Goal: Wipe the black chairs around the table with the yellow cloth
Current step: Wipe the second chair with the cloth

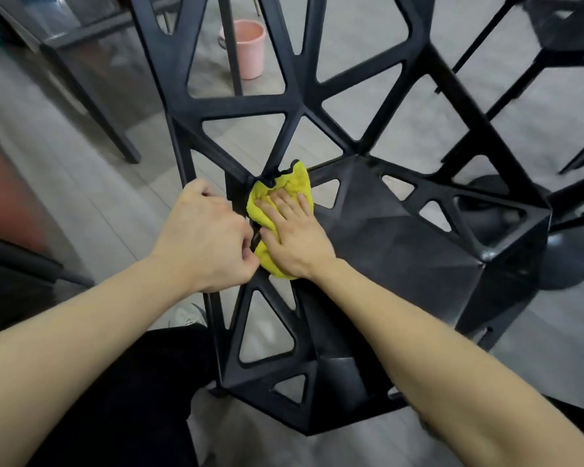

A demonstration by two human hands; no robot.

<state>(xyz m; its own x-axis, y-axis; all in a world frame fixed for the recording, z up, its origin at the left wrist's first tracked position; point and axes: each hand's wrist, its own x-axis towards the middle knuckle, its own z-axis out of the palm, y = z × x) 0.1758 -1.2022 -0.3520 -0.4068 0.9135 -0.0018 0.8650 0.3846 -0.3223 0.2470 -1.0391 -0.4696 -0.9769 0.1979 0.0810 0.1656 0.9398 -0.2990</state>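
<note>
While the left hand curls closed around a strut of the black chair, the right hand lies flat with spread fingers, pressing the yellow cloth against the frame just beside the left knuckles. Beyond both hands stands a pink bucket.
</note>
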